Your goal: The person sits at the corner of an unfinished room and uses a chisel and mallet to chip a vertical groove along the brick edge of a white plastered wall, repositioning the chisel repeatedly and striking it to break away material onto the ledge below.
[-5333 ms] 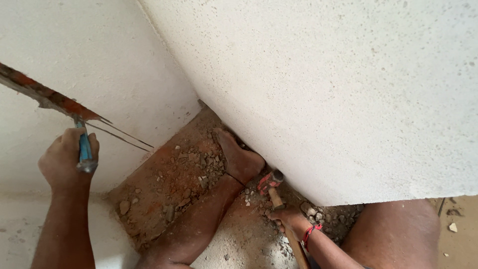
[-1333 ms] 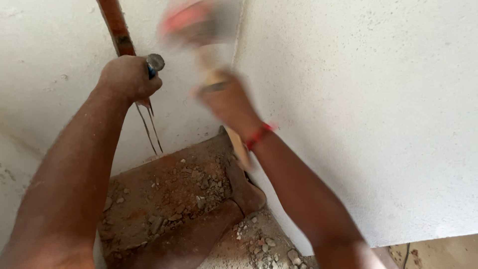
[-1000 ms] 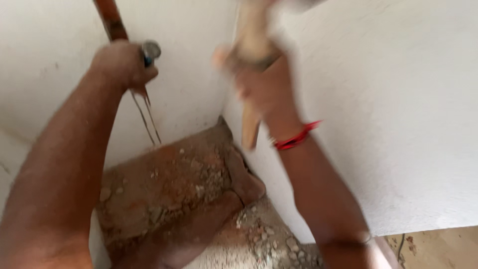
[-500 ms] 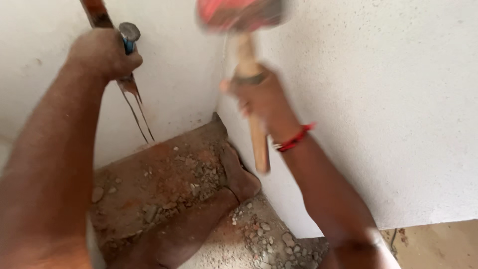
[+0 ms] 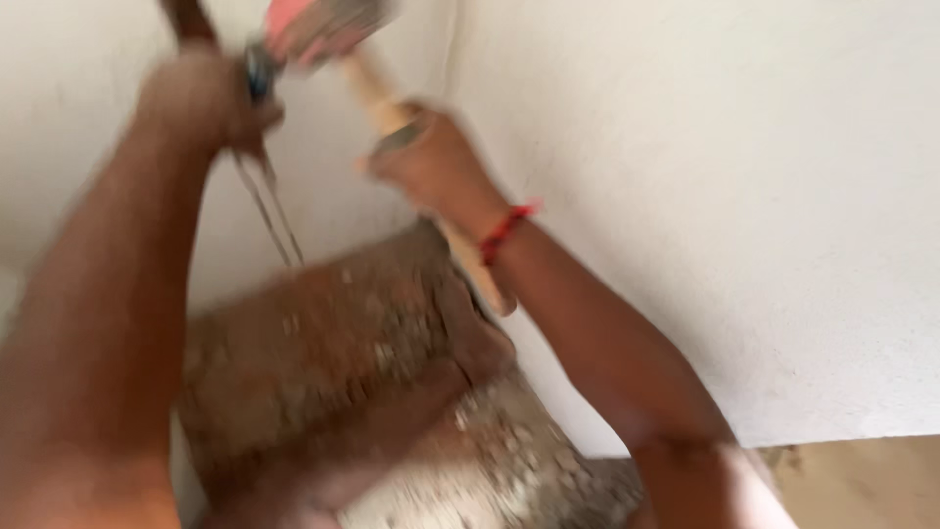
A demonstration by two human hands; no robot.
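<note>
Left hand (image 5: 201,98) is up high near the corner of the two white walls (image 5: 705,196), fist wrapped tight around a chisel (image 5: 186,18), its rusty shank poking out above the knuckles and a blue-grey grip showing at the thumb side. Right hand (image 5: 431,162) is clenched on the pale wooden handle of a hammer (image 5: 323,20); the red-painted head sits at the top edge, just beside the left fist, badly blurred, so whether it touches the chisel I cannot tell. The handle's tail runs down past the right wrist, where a red thread bracelet (image 5: 504,230) is tied. Two thin wires (image 5: 274,211) hang down the wall below the left hand.

Below the arms there's a reddish-brown slab (image 5: 323,343) in the corner, its top strewn with rubble (image 5: 519,441), loose grit and small broken stones, thickest toward the lower right. No bucket, pan or box shows anywhere here; the debris lies loose. A strip of sandy floor (image 5: 862,480) shows at bottom right.
</note>
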